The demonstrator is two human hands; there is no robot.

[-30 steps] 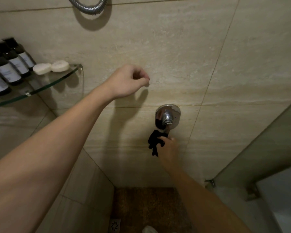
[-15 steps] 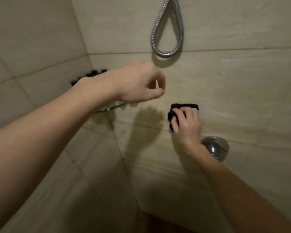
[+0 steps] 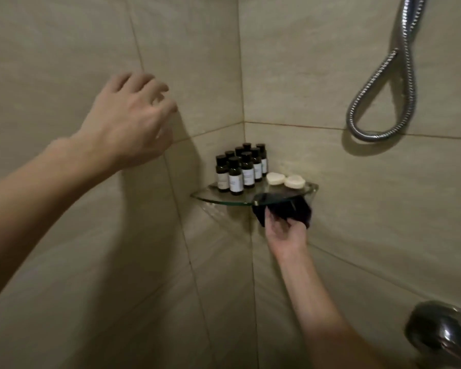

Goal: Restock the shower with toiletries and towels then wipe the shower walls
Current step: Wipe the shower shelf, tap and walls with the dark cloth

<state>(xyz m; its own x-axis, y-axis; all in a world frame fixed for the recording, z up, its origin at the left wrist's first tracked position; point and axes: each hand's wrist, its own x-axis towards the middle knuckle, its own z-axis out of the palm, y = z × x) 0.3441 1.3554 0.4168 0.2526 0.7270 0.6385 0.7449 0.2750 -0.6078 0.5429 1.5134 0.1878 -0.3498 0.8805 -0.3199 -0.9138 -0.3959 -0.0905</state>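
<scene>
1. Your right fingers [image 3: 271, 217] are curled onto the lower edge of the dark cloth [image 3: 286, 209] and grip it; the cloth bunches above your knuckles and hides the fingertips.
2. The cloth sits directly under the front right part of the glass corner shelf [image 3: 218, 200], touching or all but touching its underside. Its top edge shows through the glass. It lies against the wall tile just right of the corner seam below the shelf.
3. Your right hand [image 3: 285, 231] points up toward the shelf, with the wrist straight and the forearm running down and away to the lower right of the shelf.
4. On the shelf stands a tight cluster of small dark bottles [image 3: 240, 169] with dark caps, packed into the back corner. Each carries a pale label, but the print is too small and blurred to read.
5. Two round white soaps [image 3: 276, 178] lie side by side on the shelf just right of the bottles, directly above the cloth.
6. Your left hand [image 3: 128, 121] is raised well above and left of the shelf, with its back toward you. Its fingers [image 3: 144, 81] are loosely spread, bent and holding nothing. I cannot tell whether they touch the wall.
7. A metal shower hose [image 3: 383, 102] hangs in a loop on the wall above and right of the shelf.
8. A chrome valve knob [image 3: 442, 334] sits on that wall, well below and right of the shelf.
</scene>
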